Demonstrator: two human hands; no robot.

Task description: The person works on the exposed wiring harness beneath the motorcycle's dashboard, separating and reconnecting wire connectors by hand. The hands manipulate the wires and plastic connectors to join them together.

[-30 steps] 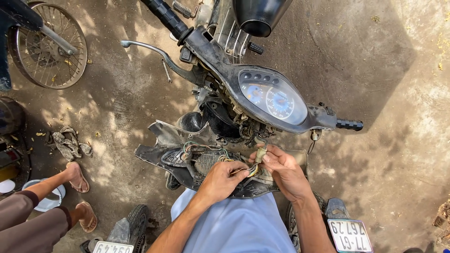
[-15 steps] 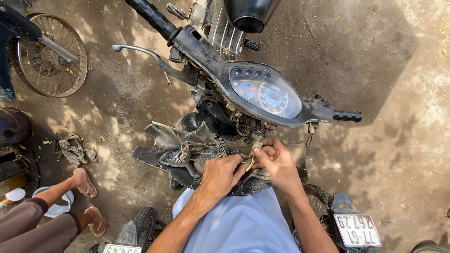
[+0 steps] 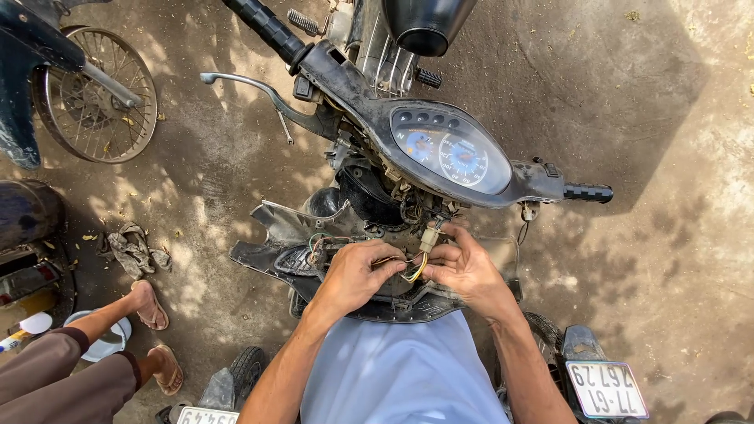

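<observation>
Mid wiring work under the handlebar (image 3: 542,182) — left hand (image 3: 357,275) pinching the yellow-green wires (image 3: 414,269), right hand (image 3: 463,267) gripping the white connector (image 3: 429,238) just below the gauge cluster (image 3: 452,151) — next, probably a steady, careful pull or seating push.

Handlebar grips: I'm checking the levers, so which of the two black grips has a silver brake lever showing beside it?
The upper-left grip: a silver lever curves below it. The right-hand grip shows no lever.
</observation>
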